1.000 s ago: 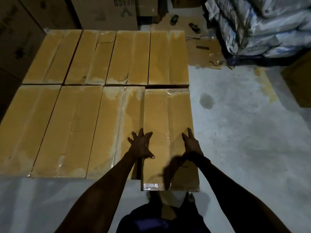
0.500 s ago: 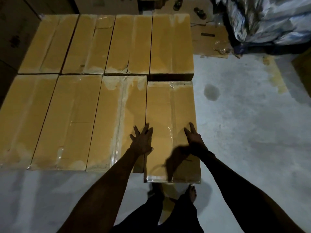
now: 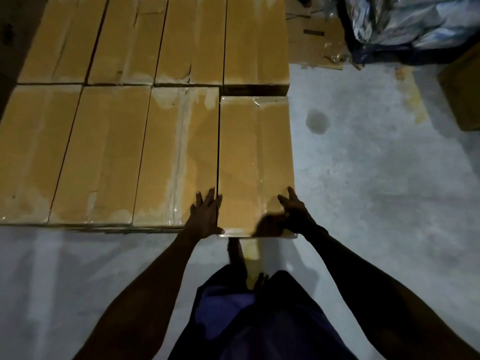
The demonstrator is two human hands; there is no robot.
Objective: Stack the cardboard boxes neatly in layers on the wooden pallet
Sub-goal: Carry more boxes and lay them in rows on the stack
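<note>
Both hands rest on the near end of one cardboard box (image 3: 255, 162), the rightmost in the front row. The left hand (image 3: 206, 216) lies flat with its fingers spread and straight, across the seam where this box meets its neighbour box (image 3: 179, 157), with the heel of the hand at the box's near left corner. The right hand (image 3: 293, 210) lies on the near right part of the same box top, fingers extended and pointing away from the person, holding nothing; it casts a dark shadow on the cardboard just to its left.

The box sits in line with three others in the front row (image 3: 78, 157), its left side touching the neighbour box. Its top seems slightly lower than the back row (image 3: 155, 40) of four boxes, whose dark front face shows just beyond its far end. Its near edge sticks out a little further toward the person than the rest of the front row. All the boxes are brown and sealed with clear glossy tape along the middle and the ends. The pallet itself is hidden under them.

The boxes stand on a pale concrete floor (image 3: 376, 203) with a dark round stain (image 3: 317, 123) to the right of the box. A flattened sheet of cardboard (image 3: 314, 40) lies on the floor beyond, next to a heap of shiny wrapped bundles (image 3: 415, 19) at the upper right. The person's dark shorts (image 3: 259, 320) and bare feet show at the bottom.
</note>
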